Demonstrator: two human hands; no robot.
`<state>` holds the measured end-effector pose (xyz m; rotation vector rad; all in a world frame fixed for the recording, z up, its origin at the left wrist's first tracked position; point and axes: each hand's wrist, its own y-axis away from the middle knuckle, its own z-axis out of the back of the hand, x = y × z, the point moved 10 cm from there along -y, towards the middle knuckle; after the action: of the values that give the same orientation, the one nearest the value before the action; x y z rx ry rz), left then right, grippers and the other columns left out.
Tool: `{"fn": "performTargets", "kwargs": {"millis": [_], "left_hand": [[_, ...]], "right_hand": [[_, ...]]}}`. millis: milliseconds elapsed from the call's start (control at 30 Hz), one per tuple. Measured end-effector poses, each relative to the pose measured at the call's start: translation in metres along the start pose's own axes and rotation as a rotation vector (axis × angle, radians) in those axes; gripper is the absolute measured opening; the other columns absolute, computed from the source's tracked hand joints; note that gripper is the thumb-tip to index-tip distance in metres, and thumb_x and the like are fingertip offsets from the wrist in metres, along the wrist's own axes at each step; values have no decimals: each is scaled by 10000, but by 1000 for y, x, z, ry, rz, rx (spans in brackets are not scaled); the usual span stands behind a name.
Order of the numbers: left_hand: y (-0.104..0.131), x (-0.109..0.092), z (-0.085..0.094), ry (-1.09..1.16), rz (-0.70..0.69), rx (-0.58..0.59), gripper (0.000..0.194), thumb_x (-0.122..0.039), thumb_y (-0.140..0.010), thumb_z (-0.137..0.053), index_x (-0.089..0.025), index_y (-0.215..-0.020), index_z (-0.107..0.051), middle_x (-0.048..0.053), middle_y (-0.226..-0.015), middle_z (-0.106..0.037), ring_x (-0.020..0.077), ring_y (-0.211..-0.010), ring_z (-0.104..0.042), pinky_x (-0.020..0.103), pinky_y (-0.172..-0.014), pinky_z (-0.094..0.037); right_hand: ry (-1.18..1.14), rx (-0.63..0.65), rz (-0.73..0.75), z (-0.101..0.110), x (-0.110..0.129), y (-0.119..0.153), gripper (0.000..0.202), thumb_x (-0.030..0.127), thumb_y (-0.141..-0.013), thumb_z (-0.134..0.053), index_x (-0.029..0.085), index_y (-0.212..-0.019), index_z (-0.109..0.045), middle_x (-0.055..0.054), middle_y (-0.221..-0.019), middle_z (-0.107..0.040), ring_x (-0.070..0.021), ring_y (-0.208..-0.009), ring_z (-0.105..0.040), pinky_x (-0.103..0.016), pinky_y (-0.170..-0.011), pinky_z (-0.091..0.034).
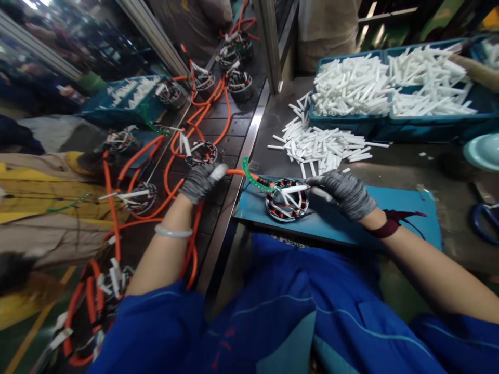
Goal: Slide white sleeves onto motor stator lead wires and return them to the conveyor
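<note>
A round motor stator (286, 200) with dark and copper-coloured windings lies on a blue board (405, 208) in front of me. White tubes (294, 189) stick out over its top, and a green perforated strip (252, 177) curves up at its left. My right hand (345, 193), in a grey knit glove, has its fingertips closed at the right end of a white tube on the stator. An orange cable (236, 172) runs left from the stator to my gloved left hand (202, 182), whose fingers are curled around it. Just behind that hand sits another stator (202, 153).
Loose white tubes (323, 148) are heaped behind the board, before teal bins (351, 122) full of more. Several stators with orange cables line the dark conveyor (237, 122) at left. Scissors (485, 221) lie far right. Another person's sleeve (50, 182) reaches in at left.
</note>
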<state>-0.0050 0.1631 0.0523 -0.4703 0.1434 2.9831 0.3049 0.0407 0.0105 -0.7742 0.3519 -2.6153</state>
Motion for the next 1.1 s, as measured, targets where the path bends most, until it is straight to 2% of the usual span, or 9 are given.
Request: {"fn": "performTargets", "kwargs": {"millis": [133,233,267,400,533,633,733,833,1100], "left_hand": [[38,-39,-31,-201,-343,321,412,-357,-848,-657,-186,-1215,-728,102,-1221,-731,301,-1197,-655,466,-1132,-459],[103,-103,-51,94,-716,827,323,-369,-908,-583,-276,-1167,-753,55,-1188,-752,251,-1166,-679,401,-1092,-503],[113,-127,-50,213,-802,874,334,-341,-939,-532,-278,-1192,-741,54,-1230,-742,229,-1197,-667,378,-1093,-502],[70,-180,-66,144,-777,507,345,-347,-961,-549,-203,-1235,-702,95,-1222,-736,230,-1163,-681,374,-1035,-517],[49,-186,-110,-165,-758,565,356,-455,-904,-672,-213,-1159,-731,37,-993,-778,224,-946,-734,316,-863,-543],[48,-179,-95,-227,-760,417,356,-459,-967,-588,-186,-1148,-729,78,-1024,-771,235,-963,-720,342,-886,-529],[54,-164,-79,-338,-704,290,400,-491,-986,-545,-165,-1115,-737,112,-1019,-762,272,-1008,-702,400,-955,-508],[59,-157,-83,-351,-672,334,381,-463,-994,-537,-170,-1136,-734,111,-1048,-763,283,-1036,-700,411,-977,-506],[64,-156,-94,-239,-738,415,389,-337,-1020,-443,-151,-1260,-686,141,-1146,-751,285,-1051,-701,435,-977,-514]], "right_hand": [[-191,0,-112,2,-11,16,506,607,-970,-506,214,-1209,-718,-106,-1092,-764,-279,-982,-705,-411,-870,-532],[-252,96,-166,-8,-3,11,503,613,-981,-465,206,-1048,-752,-96,-965,-761,-242,-880,-693,-369,-808,-504],[-270,135,-180,-12,1,7,513,615,-981,-455,196,-983,-751,-86,-900,-748,-221,-817,-674,-347,-765,-488],[-422,284,-329,-31,7,-7,526,657,-900,-522,175,-759,-678,-12,-658,-627,-140,-609,-531,-272,-588,-396],[-337,228,-404,-24,3,-11,495,611,-874,-570,184,-626,-609,6,-544,-535,-113,-529,-446,-263,-523,-321],[-196,47,-294,0,7,-10,493,611,-894,-581,189,-643,-634,-25,-580,-575,-139,-571,-501,-289,-581,-377],[-493,-11,-236,-4,7,-6,406,585,-888,-646,197,-991,-705,-70,-925,-740,-203,-830,-664,-330,-755,-517],[-828,71,-159,-29,13,-8,365,503,-948,-613,224,-1181,-648,-80,-1207,-719,-213,-1091,-668,-388,-951,-534],[-1114,367,-242,-73,7,-31,346,489,-822,-761,179,-937,-659,-15,-860,-701,-143,-770,-633,-288,-718,-545]]}}
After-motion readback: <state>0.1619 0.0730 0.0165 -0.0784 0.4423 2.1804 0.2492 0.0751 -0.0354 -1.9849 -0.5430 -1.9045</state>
